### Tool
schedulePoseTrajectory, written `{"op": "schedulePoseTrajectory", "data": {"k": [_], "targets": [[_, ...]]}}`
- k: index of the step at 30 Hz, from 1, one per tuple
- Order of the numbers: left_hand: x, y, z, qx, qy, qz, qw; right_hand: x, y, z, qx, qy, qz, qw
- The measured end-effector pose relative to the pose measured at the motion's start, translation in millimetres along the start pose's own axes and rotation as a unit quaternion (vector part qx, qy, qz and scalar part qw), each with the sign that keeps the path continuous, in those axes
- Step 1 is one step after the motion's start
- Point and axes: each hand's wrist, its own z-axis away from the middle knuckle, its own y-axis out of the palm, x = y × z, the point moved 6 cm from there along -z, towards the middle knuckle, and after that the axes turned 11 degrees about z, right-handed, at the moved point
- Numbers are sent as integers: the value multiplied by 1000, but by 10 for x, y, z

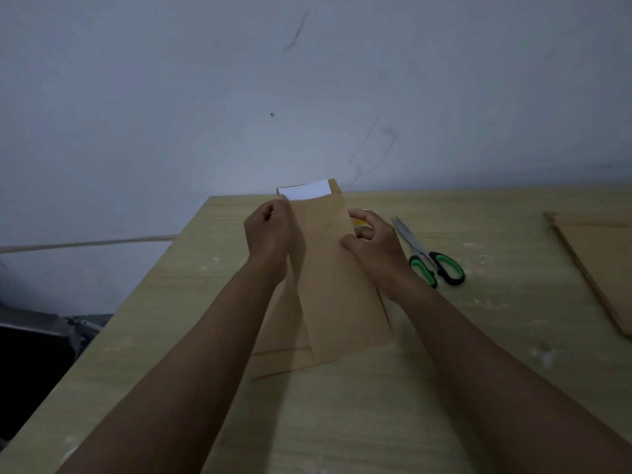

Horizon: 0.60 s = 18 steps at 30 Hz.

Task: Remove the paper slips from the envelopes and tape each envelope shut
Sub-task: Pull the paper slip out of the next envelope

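While both forearms reach forward over the table [342, 422], a brown envelope [335, 285] is held with its near end on the wood, lying over another envelope [284, 350] flat beneath. Right hand [372, 244] pinches the envelope's right edge, thumb on its face. Left hand [268, 234] has fingers curled round the left edge near the top. Farther up, a white slip [304, 190] sticks out of the envelope's open mouth. Scissors [427, 254] lie just right of the right hand; more envelopes [598, 261] sit well apart at the right.
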Motion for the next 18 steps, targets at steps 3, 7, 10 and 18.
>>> {"op": "schedulePoseTrajectory", "data": {"k": [3, 7, 10, 18], "targets": [[21, 261, 104, 37, 2, -7, 999, -18, -230, -18, -32, -5, -9, 999], [116, 575, 310, 97, -18, -23, 995, 55, -574, -66, -138, -33, -11, 990], [148, 690, 384, 107, -54, -5, 993, 100, -694, -71, -126, -46, -6, 991], [71, 846, 500, 108, -104, 27, 988, 84, -893, -89, -148, -23, -45, 988]]}}
